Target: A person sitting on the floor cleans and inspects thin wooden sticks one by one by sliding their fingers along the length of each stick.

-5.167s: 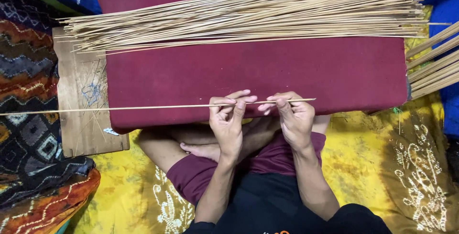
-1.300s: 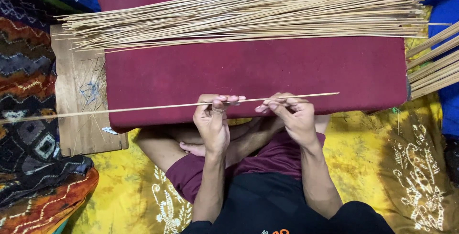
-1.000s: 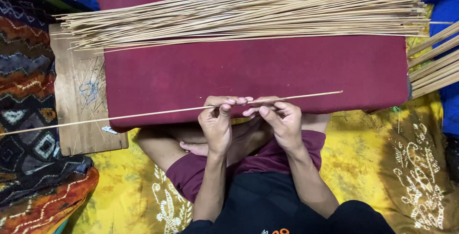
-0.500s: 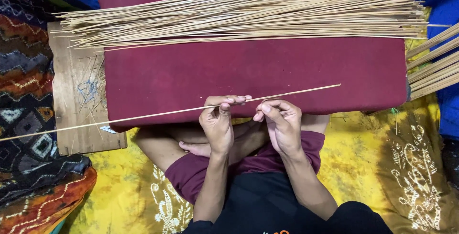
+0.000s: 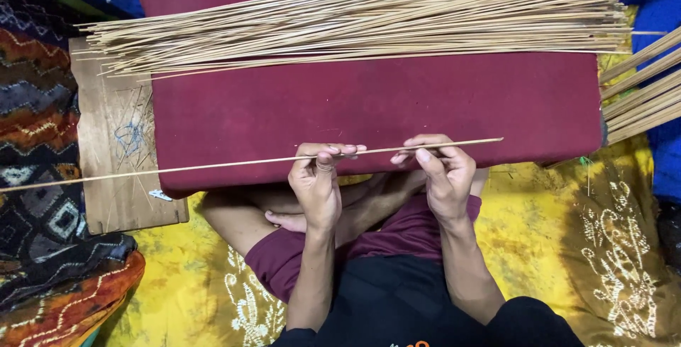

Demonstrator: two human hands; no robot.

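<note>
— Since half a second ago the right hand (image 5: 441, 173) has slid outward along the thin stick (image 5: 234, 163), away from the left hand (image 5: 316, 180), and the stick now lies closer to level than it did, its right tip lower against the red pad.

— How do the hands hold it?

— Both pinch it narrowly between thumb and fingertips. The left hand's fingers (image 5: 339, 150) curl over it from above, and the right hand's fingers (image 5: 418, 146) close on it nearer the right tip. A short bare stretch of stick shows between the two hands.

— And where does the stick run?

— Along the near edge of the maroon cushion (image 5: 383, 109), just above the person's folded legs. Its right end stops short of the cushion's near right corner. Its long left end passes over the wooden board (image 5: 106, 148) and out past the board's left edge, over the patterned cloth (image 5: 35, 177).

— Anything else on the cushion?

— A large heap of sticks (image 5: 369, 17) lies along its far edge, well apart from the hands. More sticks (image 5: 642, 95) jut in at the right edge, over the yellow cloth (image 5: 567, 241).
</note>
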